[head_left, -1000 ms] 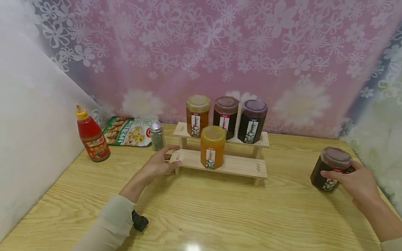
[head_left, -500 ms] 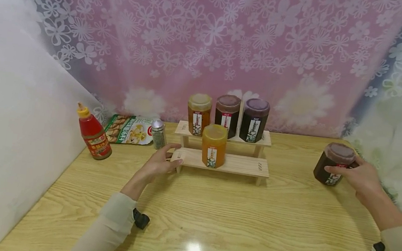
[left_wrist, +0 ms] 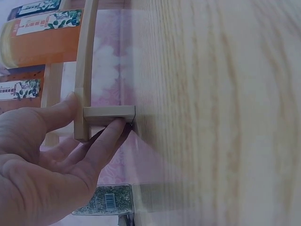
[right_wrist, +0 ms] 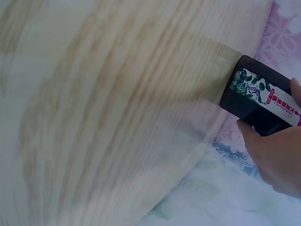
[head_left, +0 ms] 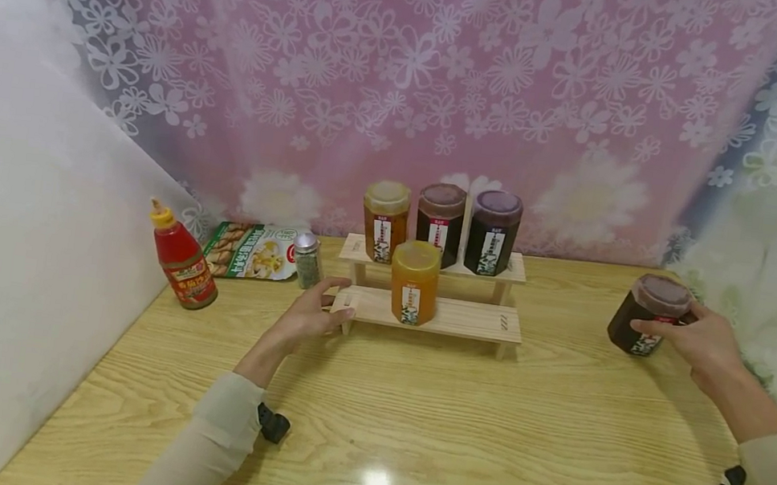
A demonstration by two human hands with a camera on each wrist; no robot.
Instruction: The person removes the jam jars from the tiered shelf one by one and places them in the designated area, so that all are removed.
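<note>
At the right of the table, my right hand (head_left: 704, 338) grips a dark jar (head_left: 626, 324) with a brownish lid, its thumb across the front. In the right wrist view, the jar's base (right_wrist: 230, 84) meets its reflection on the wood. My left hand (head_left: 307, 309) holds the left end of a two-step wooden rack (head_left: 467, 317); the left wrist view has the thumb on the board and fingers against the leg (left_wrist: 110, 112). An orange jar (head_left: 415, 286) stands on the lower step. Along the upper step are an amber jar (head_left: 385, 226), a brown-lidded dark jar (head_left: 442, 204) and a purple-lidded jar (head_left: 494, 231).
A seasoning shaker (head_left: 307, 261) stands just behind my left hand. Beside it lies a green food packet (head_left: 249, 250), with a red sauce bottle (head_left: 183, 258) farther left. A pink floral cloth (head_left: 406, 99) hangs behind the table; a white wall (head_left: 21, 213) bounds the left.
The right hand and its dark jar have shifted slightly toward the back of the table. The left hand keeps its hold on the rack, and the head view has shifted a little.
</note>
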